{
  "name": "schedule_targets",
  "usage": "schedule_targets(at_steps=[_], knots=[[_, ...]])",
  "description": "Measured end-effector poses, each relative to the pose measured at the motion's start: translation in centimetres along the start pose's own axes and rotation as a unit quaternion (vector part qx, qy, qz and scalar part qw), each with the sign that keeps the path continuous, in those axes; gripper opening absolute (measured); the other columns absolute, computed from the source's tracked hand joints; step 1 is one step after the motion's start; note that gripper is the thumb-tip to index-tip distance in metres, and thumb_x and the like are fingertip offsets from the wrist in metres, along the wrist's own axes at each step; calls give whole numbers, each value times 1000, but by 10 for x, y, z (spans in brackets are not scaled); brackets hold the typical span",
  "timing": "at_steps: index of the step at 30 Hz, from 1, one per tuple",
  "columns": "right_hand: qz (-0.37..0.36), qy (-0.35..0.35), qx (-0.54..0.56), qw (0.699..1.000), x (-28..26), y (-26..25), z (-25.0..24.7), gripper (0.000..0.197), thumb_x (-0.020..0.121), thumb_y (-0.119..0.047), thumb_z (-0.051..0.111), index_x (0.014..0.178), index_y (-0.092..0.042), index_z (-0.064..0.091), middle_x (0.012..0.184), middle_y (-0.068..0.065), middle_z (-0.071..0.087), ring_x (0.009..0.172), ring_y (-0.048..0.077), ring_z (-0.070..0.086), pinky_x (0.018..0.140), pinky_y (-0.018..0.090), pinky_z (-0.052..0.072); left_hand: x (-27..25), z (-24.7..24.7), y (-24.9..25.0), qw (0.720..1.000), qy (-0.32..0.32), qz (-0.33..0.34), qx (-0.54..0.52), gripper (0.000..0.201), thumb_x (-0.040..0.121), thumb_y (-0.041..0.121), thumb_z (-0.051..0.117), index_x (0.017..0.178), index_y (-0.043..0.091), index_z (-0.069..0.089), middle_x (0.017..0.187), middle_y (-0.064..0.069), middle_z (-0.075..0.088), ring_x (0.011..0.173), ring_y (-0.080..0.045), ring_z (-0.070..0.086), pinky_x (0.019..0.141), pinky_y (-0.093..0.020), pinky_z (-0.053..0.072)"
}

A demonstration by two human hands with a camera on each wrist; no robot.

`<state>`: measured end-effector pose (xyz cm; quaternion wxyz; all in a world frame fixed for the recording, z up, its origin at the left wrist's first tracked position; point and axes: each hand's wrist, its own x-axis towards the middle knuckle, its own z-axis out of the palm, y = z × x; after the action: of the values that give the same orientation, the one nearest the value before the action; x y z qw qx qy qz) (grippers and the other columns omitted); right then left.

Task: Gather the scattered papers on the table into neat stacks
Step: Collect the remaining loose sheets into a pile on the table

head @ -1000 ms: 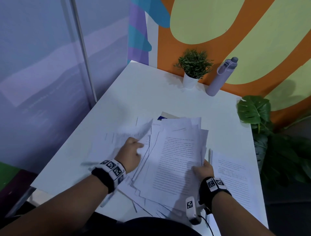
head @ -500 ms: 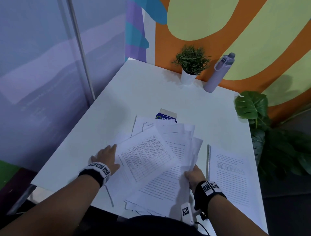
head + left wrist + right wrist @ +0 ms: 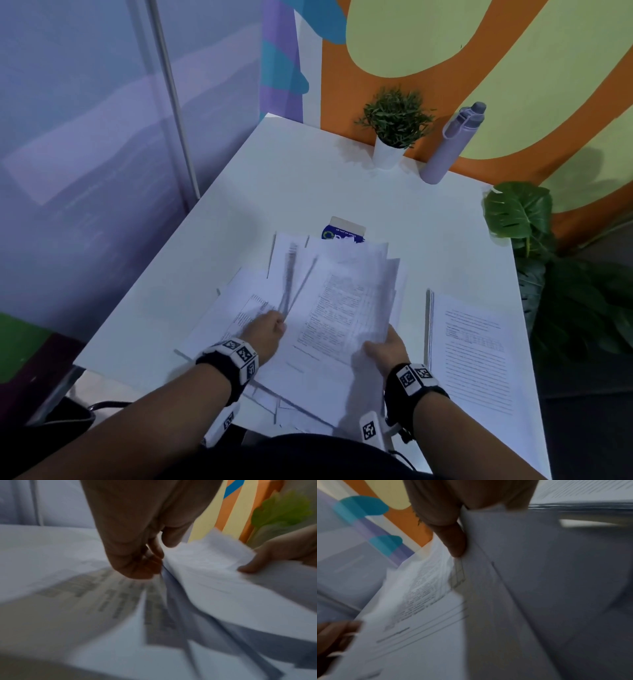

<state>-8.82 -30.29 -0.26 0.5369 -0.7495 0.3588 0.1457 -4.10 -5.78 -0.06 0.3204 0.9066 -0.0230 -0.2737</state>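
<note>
A loose pile of printed papers (image 3: 308, 370) lies fanned across the near middle of the white table (image 3: 281, 178). My right hand (image 3: 383, 346) grips the lower right edge of a lifted bundle of sheets (image 3: 346, 308), thumb (image 3: 455, 543) on top. My left hand (image 3: 267, 329) is at the bundle's left edge, fingers (image 3: 150, 562) curled and pinching the sheets there. A table-printed sheet (image 3: 246, 315) lies flat to its left. To the right sits a squared stack of papers (image 3: 472, 349). Both wrist views are blurred by motion.
A blue and white card (image 3: 344, 231) peeks out behind the pile. A small potted plant (image 3: 394, 130) and a lilac bottle (image 3: 455, 144) stand at the far edge by the wall. A large leafy plant (image 3: 520, 212) is beside the table's right edge.
My left hand has moved right from lying flat on the left sheets to the bundle's edge, and now grips it. The sheets have been pulled together and raised. The right hand stayed in place.
</note>
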Motion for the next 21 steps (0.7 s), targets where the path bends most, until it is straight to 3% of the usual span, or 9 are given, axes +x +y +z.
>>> schedule_targets(at_steps=[3,6,9,11,12,14,16,19,21], knots=[[-18,39,16,999,4,2,-17,44,82,0,53,123,-13,53,106,14,66,98,35,62,90,50,54,9,-17,-25,987,109,-42,106,39,90,29,49,128,19,49,139,-12,41,123,-32,46,101,-41,41],[-22,70,50,996,8,5,-34,42,84,-2,57,124,-15,53,106,14,65,99,37,62,91,53,53,5,-34,-48,968,83,-143,189,81,77,43,67,142,31,21,153,-5,14,139,-31,21,107,-51,31],[-23,73,77,994,16,8,-49,40,85,-1,59,123,-11,55,104,15,66,99,38,62,93,56,51,5,-43,-62,963,77,-174,191,104,69,43,75,146,27,8,145,-13,29,132,-34,35,103,-47,38],[-21,49,81,995,20,10,-55,37,84,0,63,120,-11,59,103,14,67,102,40,62,95,57,49,7,-46,-68,971,104,-163,141,92,75,27,70,147,25,13,136,-12,44,123,-32,47,99,-42,43],[-23,29,78,996,21,10,-55,34,84,0,64,116,-13,61,102,14,68,104,40,62,96,57,48,8,-47,-70,977,124,-137,107,76,79,16,64,144,21,25,128,-12,52,114,-31,53,94,-38,46],[-25,-27,69,997,19,5,-51,28,85,-4,67,107,-21,65,105,13,70,106,37,63,98,57,47,10,-50,-66,984,157,-59,59,39,83,1,52,120,11,57,102,-13,58,91,-30,59,77,-30,45],[-27,-66,51,996,15,-2,-46,22,86,-10,67,100,-25,65,105,11,70,104,34,62,100,54,46,13,-54,-54,983,176,29,40,25,84,-6,49,95,9,65,88,-9,52,80,-24,53,73,-25,37],[-19,-81,48,995,16,-6,-40,19,87,-9,66,95,-26,64,100,9,68,105,34,60,101,53,45,18,-62,-29,966,233,109,-3,30,85,-10,50,107,4,64,100,-13,55,88,-22,54,80,-23,35],[-23,-87,40,995,18,-8,-39,21,84,-7,68,94,-25,66,101,10,69,109,37,59,102,57,44,19,-67,-16,958,269,95,-32,42,86,-12,46,121,8,57,119,-13,52,102,-19,53,87,-20,35]])
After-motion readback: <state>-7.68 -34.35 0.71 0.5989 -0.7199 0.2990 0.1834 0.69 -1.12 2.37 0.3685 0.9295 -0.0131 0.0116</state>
